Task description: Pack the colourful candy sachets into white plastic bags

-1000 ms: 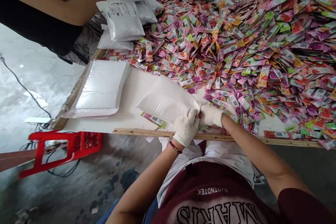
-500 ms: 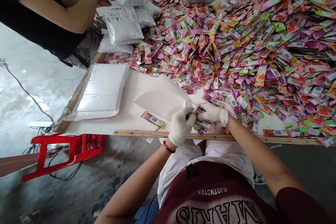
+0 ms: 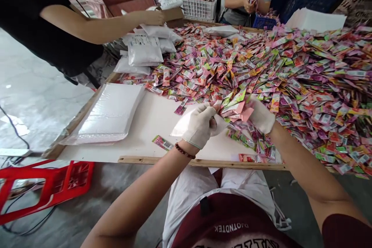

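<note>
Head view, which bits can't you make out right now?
All in the head view:
White bag: partly hidden by the left hand.
Right hand: fingertips blurred beside the sachets, so its grip is unclear.
Fine print on those sachets: too small.
Red stool: cut off by the left edge.

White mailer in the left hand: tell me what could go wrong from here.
The sachets bunched between the left hand and right hand stick out at angles, so some might spill. Only the left hand clearly grips the white mailer, so it could slip. The puffy white packages are stacked unevenly and might topple.
</note>
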A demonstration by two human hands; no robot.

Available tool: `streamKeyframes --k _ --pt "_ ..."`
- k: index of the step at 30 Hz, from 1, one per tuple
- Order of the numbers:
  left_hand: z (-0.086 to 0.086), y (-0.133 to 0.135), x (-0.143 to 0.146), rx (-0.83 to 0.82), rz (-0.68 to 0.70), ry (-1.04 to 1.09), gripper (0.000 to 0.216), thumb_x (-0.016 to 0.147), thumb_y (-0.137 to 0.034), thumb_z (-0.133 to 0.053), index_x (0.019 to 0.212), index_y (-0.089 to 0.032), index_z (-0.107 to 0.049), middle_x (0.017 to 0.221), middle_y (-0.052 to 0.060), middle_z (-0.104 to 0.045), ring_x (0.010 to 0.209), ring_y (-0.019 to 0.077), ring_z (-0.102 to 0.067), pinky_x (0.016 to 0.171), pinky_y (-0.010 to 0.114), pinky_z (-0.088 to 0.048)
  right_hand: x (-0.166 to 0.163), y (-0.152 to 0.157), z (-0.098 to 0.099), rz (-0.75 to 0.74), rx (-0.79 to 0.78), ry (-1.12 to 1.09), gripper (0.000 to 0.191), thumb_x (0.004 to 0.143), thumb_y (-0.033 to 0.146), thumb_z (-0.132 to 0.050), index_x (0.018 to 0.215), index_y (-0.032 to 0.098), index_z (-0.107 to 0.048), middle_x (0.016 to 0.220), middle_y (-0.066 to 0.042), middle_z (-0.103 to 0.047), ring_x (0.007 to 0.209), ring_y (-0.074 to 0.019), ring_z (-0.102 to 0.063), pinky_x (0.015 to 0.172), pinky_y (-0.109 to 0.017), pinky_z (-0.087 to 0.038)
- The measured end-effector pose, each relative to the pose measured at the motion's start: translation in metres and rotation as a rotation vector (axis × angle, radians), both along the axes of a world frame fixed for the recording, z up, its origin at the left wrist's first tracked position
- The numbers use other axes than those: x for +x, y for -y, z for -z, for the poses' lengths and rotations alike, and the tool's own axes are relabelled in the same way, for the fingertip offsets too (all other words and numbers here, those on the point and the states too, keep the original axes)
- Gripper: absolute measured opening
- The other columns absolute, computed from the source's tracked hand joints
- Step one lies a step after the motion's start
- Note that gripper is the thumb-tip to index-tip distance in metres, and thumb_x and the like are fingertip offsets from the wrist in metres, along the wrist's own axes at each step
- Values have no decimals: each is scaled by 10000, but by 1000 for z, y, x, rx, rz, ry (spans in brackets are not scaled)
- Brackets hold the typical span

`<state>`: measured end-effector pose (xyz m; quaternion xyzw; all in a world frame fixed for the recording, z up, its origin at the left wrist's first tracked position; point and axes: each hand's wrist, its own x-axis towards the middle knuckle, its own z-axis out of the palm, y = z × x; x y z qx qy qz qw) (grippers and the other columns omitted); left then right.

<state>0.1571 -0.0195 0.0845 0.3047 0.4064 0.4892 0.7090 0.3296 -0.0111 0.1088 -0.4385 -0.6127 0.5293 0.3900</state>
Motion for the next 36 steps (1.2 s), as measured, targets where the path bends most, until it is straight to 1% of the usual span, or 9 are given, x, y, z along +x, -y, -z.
streamKeyframes --k 4,6,9,17,23,28,31,33,36 --pt "-17 -18 -8 -86 -96 109 250 622 -181 -757 629 -170 -508 476 -86 -483 350 13 -363 370 133 -275 35 -2 -29 249 248 196 187 813 357 -668 841 172 -678 736 -7 -660 633 -117 -571 581 -228 -458" --pt "-29 -23 -11 -111 -122 129 212 614 -141 -744 664 -159 -538 526 -84 -525 355 -5 -360 376 116 -276 45 -3 -34 271 146 262 202 791 370 -686 792 171 -655 640 10 -616 543 -100 -529 496 -213 -410" --pt "-45 -22 -13 -87 -98 73 202 633 -147 -736 655 -159 -535 497 -88 -497 347 1 -353 369 116 -273 43 -6 -33 162 -95 246 230 728 386 -705 712 170 -628 543 19 -585 443 -98 -502 417 -214 -377" --pt "-70 -30 -36 388 95 -584 251 691 -198 -729 585 -168 -503 443 -47 -490 386 68 -474 387 163 -341 33 -21 -54 168 9 129 265 725 293 -688 541 175 -538 408 42 -467 343 -66 -382 346 -210 -260" --pt "-96 -46 -50 493 265 -965 176 729 -152 -641 573 -151 -560 474 -22 -495 446 79 -462 480 221 -373 32 -23 -61 136 20 130 292 730 282 -655 504 187 -497 403 40 -446 343 -66 -351 353 -222 -233" --pt "-117 -37 -52 872 136 -1212 147 770 -154 -573 636 -138 -631 556 -10 -514 558 102 -489 588 265 -390 35 20 -65 86 71 165 307 800 332 -645 549 174 -567 464 26 -501 398 -72 -401 404 -226 -279" --pt "-103 -7 -45 1177 223 -1364 146 796 -175 -548 702 -157 -658 651 9 -583 623 125 -518 611 280 -385 37 70 -48 -115 -71 285 327 858 398 -599 628 169 -639 528 6 -566 465 -101 -479 465 -241 -343" --pt "-73 21 -38 1304 408 -1451 159 832 -200 -528 742 -174 -656 704 22 -611 631 139 -531 593 286 -375 35 106 -28 -273 -177 537 341 887 389 -568 638 169 -649 563 -9 -595 514 -119 -516 513 -254 -364" --pt "-16 69 -32 1297 618 -1407 124 870 -244 -535 843 -189 -642 796 33 -642 631 150 -556 558 287 -368 28 158 0 -300 -172 932 308 920 318 -514 682 181 -654 658 -31 -646 613 -148 -569 590 -275 -386"
